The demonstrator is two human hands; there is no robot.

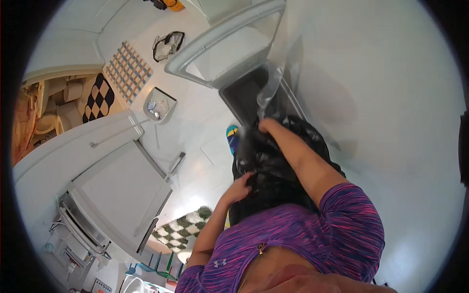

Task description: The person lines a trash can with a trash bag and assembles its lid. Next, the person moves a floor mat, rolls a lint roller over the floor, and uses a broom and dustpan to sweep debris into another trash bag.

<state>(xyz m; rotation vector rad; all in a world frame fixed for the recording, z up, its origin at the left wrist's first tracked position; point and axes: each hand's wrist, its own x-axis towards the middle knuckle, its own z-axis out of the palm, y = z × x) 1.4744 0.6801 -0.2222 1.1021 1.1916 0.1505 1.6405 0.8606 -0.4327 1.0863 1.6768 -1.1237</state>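
A large black plastic trash bag (286, 158) bunches up in front of my body, its surface crinkled and shiny. My left hand (239, 188) is closed on the near left side of the bag, with the index finger pressed on the plastic. Farther forward, my right hand (266, 125) is closed at the bag's upper edge, its fingertips partly hidden. A strip of crumpled clear plastic (273, 88) runs down to my right hand. Just beyond stands a dark-lined trash can (244, 93) with its pale grey lid (224, 44) raised.
A colourful shoe (232, 133) shows beside the bag. On the floor to the left are a white dustpan (160, 105) with debris, a clear bag with black trim (168, 45) and a checked mat (128, 72). A white appliance (122, 195) stands at left; a wall rises at right.
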